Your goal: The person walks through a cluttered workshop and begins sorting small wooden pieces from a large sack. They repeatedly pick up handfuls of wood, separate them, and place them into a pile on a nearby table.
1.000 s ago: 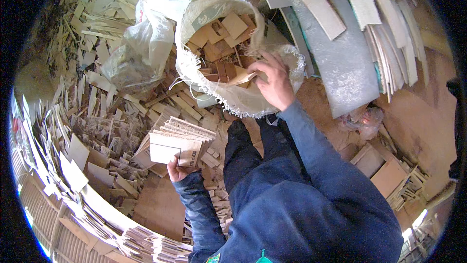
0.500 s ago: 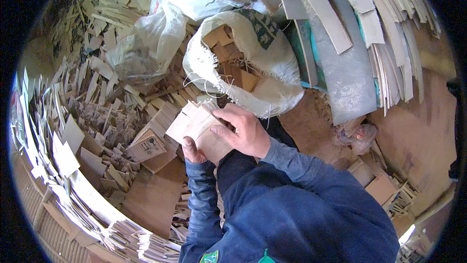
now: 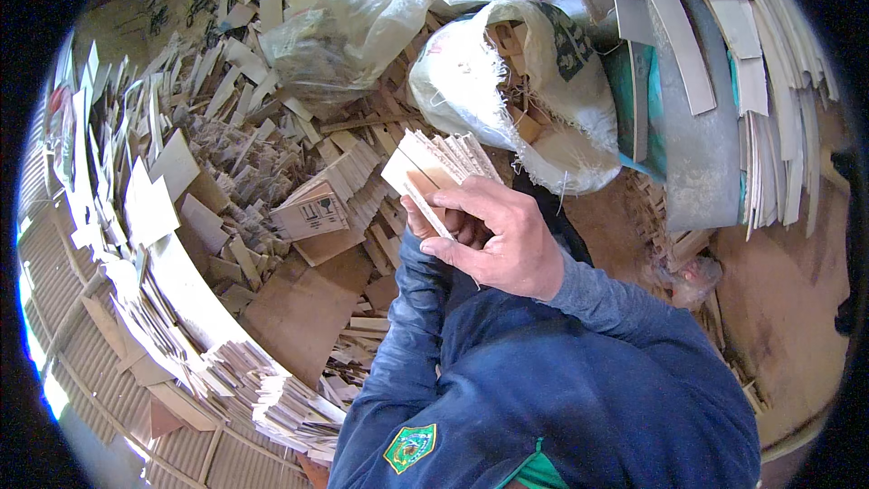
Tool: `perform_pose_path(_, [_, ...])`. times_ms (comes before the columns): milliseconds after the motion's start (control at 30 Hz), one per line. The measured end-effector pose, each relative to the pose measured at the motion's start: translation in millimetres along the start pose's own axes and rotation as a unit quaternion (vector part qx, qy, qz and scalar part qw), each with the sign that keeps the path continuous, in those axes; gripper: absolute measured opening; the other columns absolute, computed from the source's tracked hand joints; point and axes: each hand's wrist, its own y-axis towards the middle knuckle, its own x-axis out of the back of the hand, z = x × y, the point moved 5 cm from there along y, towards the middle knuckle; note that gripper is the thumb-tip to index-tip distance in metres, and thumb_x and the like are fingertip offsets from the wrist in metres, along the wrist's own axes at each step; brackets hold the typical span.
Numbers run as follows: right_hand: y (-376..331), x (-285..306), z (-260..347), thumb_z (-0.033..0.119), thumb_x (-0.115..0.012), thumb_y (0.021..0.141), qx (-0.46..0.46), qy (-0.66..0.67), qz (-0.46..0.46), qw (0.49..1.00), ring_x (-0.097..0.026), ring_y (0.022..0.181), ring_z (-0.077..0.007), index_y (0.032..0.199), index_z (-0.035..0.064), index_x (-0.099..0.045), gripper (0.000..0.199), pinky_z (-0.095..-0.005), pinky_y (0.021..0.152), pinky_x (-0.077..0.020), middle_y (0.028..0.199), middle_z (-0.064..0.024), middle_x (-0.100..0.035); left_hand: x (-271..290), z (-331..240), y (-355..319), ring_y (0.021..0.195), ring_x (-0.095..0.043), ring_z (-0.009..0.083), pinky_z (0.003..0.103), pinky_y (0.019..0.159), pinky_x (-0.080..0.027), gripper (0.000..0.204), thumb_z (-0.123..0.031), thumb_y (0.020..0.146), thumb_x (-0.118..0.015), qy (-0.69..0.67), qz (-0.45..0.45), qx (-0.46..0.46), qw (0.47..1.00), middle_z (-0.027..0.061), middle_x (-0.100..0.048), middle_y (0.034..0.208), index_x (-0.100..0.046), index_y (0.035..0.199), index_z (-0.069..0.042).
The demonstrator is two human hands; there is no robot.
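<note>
A fanned stack of thin pale wood pieces [image 3: 441,163] is held up at the middle of the view. My left hand [image 3: 433,221] grips the stack from below and is mostly hidden behind my right hand. My right hand [image 3: 496,234] lies over the stack's lower end with its fingers pressed on the front piece. Both arms wear blue sleeves. Just beyond the stack stands an open white woven sack [image 3: 471,73] with brown wood offcuts inside it.
A clear plastic bag [image 3: 344,28] lies left of the sack. Heaps of thin wood strips [image 3: 226,118] and stacked sheets [image 3: 181,308] cover the left side. A small cardboard box [image 3: 312,213] sits among them. Long curved boards [image 3: 724,46] lean at the right, above a bare brown floor [image 3: 778,308].
My right hand came back from the sack to the stack in my left hand. Both hands have raised the stack closer to the camera, and the view has shifted left.
</note>
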Motion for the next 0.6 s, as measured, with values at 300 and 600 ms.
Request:
perform_pose_path(300, [-4.4, -6.1, 8.0, 0.013, -0.081, 0.075, -0.048, 0.014, 0.029, 0.998, -0.059, 0.069, -0.0166, 0.106, -0.0016, -0.066, 0.038, -0.0286, 0.062, -0.0499, 0.083, -0.0100, -0.061, 3.3, -0.3, -6.1, 0.094, -0.055, 0.0239, 0.038, 0.078, -0.048, 0.094, -0.084, 0.071, -0.050, 0.055, 0.002, -0.080, 0.995, 0.0046, -0.056, 0.105, -0.042, 0.136, -0.016])
perform_pose_path(600, [41.9, 107.1, -153.7, 0.017, -0.046, 0.100, -0.170, 0.146, -0.149, 0.963, -0.061, 0.070, -0.0119, 0.108, -0.0025, -0.063, 0.027, -0.0260, 0.061, -0.0540, 0.088, -0.0088, -0.064, 54.3, -19.0, 5.3, 0.136, -0.037, 0.0291, 0.048, 0.112, -0.032, 0.094, -0.070, 0.083, -0.053, 0.082, 0.034, -0.230, 0.969, 0.0072, -0.032, 0.153, -0.020, 0.152, -0.016])
